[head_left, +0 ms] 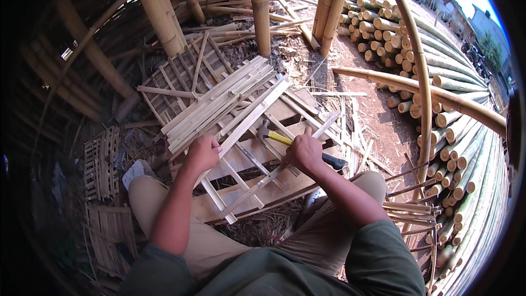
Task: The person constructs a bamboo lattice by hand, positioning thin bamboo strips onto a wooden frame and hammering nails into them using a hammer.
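Note:
My right hand (304, 151) is wrapped round the handle of a hammer (280, 138) with a yellow and black grip. The hammer's metal head points left over the wooden boards, and the black handle end comes out on the right side of my hand. A long pale slat (323, 127) runs slantwise beneath this hand. My left hand (203, 153) is closed beside the lower end of another pale bamboo slat (255, 112); what its fingers hold is hidden. Crossed slats (233, 171) form a lattice on the boards (216, 203) between my knees.
A bundle of loose slats (219, 96) lies beyond my left hand. Finished-looking lattice panels (101, 161) lie at left. Upright bamboo posts (259, 11) stand ahead. Stacked bamboo poles (383, 33) fill the right, behind a slanting bamboo rail (408, 83). Scraps litter the ground.

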The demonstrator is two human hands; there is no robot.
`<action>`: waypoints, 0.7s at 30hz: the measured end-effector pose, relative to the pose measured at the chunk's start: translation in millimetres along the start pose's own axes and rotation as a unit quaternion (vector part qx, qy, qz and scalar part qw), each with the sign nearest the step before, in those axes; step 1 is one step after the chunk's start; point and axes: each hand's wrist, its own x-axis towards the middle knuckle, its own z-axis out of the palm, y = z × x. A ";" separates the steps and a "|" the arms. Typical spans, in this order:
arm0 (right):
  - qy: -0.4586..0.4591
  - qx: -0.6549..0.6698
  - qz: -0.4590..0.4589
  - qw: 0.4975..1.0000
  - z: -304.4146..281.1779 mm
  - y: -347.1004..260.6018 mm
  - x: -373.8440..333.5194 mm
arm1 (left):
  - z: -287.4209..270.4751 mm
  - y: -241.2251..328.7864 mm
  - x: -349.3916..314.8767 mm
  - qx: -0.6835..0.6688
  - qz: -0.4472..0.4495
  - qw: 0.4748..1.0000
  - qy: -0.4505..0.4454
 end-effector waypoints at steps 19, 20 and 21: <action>0.153 -0.044 0.032 0.987 -31.6 52.4 19.0 | -58.2 -96.9 -7.9 0.132 -0.211 0.966 0.069; 0.140 -0.055 0.042 0.988 -35.5 57.1 26.2 | -52.0 -115.1 -7.1 0.077 -0.200 0.976 0.035; 0.143 -0.056 0.036 0.988 -32.7 63.5 33.6 | -45.8 -128.5 -6.1 0.020 -0.187 0.982 0.002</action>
